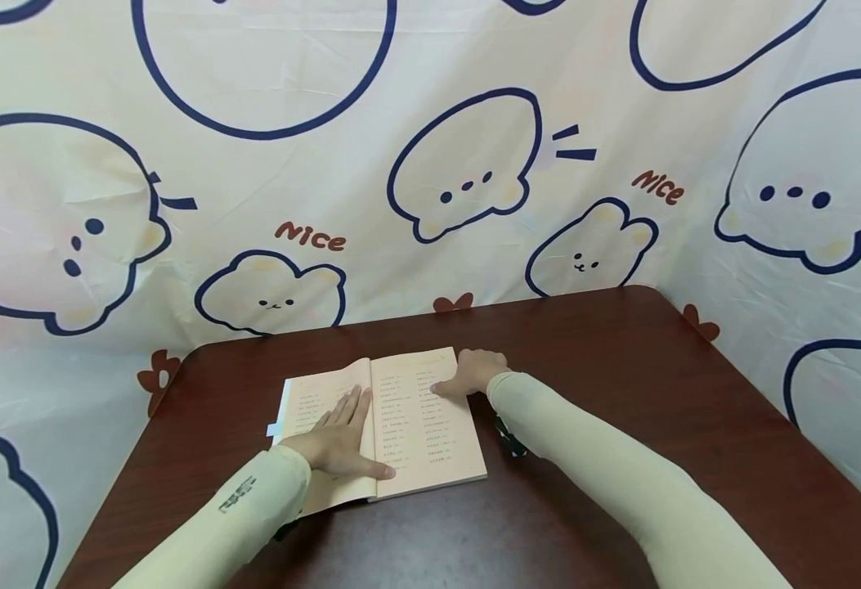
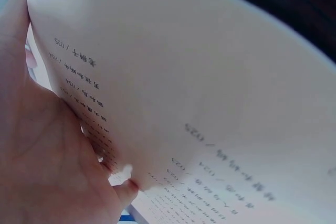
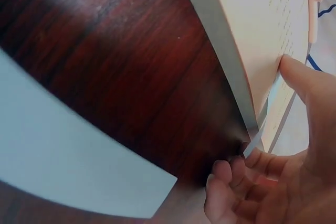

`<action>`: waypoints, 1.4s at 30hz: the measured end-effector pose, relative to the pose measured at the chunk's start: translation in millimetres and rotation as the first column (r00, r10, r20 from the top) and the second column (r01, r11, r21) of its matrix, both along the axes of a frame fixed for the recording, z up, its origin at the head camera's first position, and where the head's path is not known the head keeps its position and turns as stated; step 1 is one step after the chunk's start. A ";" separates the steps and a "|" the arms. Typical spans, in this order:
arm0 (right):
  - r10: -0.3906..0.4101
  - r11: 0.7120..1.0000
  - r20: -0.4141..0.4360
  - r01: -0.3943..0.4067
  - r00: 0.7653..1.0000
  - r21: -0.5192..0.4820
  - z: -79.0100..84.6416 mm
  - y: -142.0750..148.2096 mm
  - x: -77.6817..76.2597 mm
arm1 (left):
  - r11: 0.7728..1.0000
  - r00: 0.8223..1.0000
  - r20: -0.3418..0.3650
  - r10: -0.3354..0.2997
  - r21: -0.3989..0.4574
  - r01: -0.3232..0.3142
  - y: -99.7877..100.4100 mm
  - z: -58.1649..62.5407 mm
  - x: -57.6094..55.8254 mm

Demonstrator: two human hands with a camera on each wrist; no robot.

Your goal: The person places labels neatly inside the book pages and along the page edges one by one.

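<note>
White cartoon-print cloth [image 1: 371, 184] backs a dark red-brown wood-grain table [image 1: 592, 360]. Open book with cream printed pages [image 1: 419, 442] lies on it, left page partly hidden under the left hand [image 1: 338, 438], fingers spread straight, gripping nothing. Right hand [image 1: 480, 372] pinches the book's right edge, thumb on top.

A dark, wood-grained table [image 1: 585, 352] is spreading out with rounded far corners, its surface catching a soft sheen on the near side. Pale cloth [image 1: 364, 188] is hanging along its far, left and right sides, showing cartoon animals [image 1: 467, 159] in dark blue outline. Reddish-brown lettering [image 1: 310, 237] is spelling "Nice" twice at the far side, while reddish-brown flowers [image 1: 159, 380] are peeking out beside the table's left, far and right edges.
</note>
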State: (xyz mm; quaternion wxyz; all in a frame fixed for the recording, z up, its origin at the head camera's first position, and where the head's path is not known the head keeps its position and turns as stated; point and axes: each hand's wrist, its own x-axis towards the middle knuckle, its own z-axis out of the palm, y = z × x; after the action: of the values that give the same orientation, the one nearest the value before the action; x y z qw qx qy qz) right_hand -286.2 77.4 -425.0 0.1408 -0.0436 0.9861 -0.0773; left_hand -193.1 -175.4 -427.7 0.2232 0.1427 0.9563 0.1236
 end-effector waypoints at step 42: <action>-0.044 0.936 0.116 0.082 0.992 -0.342 1.4 22.5 -7.1 | 1.000 1.000 0.003 -0.009 0.012 0.009 1.1 6.5 3.7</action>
State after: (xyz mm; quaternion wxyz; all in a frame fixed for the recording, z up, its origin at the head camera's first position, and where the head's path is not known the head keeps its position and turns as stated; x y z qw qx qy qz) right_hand -293.3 99.8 -423.6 0.1805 -0.0318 0.9491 -0.2561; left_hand -189.4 -174.3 -421.2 0.2241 0.1483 0.9546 0.1287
